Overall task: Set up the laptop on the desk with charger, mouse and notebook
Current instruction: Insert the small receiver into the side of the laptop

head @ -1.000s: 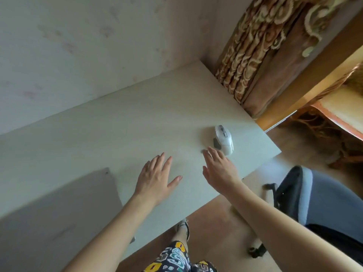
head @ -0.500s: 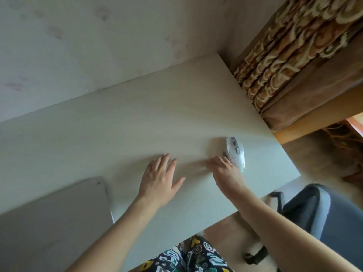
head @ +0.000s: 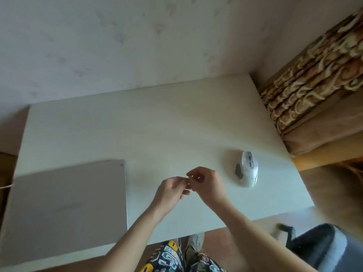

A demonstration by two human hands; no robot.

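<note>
Our left hand and right hand meet, fingers curled, seemingly empty, above the surface; closed laptop and mouse lie placed, while charger and notebook remain unseen.

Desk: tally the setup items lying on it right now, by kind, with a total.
Closed laptop: 1
White mouse: 1
Notebook: 0 in view
Charger: 0 clearly in view; only a pale cord end shows at the left edge
Total on the desk: 2
</note>
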